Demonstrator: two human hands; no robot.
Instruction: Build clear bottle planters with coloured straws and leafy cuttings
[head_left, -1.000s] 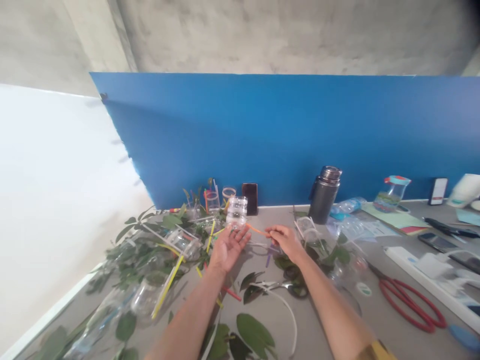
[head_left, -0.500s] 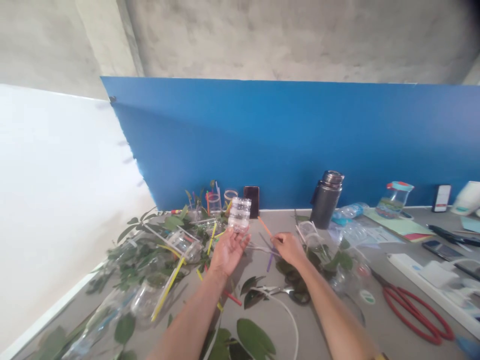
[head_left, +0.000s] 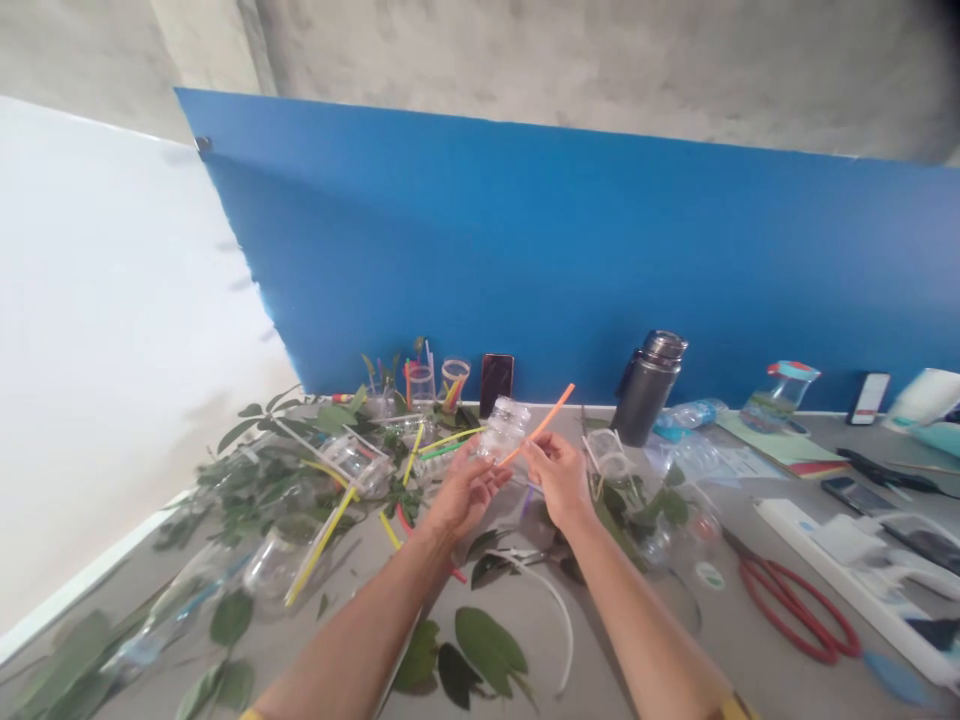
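Up close, the left hand [head_left: 461, 492] cups a clear ribbed jar [head_left: 504, 424], tilted to meet the orange straw [head_left: 544, 425] pinched by the right hand [head_left: 559, 480].

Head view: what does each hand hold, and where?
Left hand: small clear ribbed plastic jar, by its lower body. Right hand: thin orange plastic straw, pinched below its middle.

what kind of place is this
Probably a craft workbench: leaves, straws and red scissors strewn on a table; the left hand holds a jar, the right hand an orange straw.
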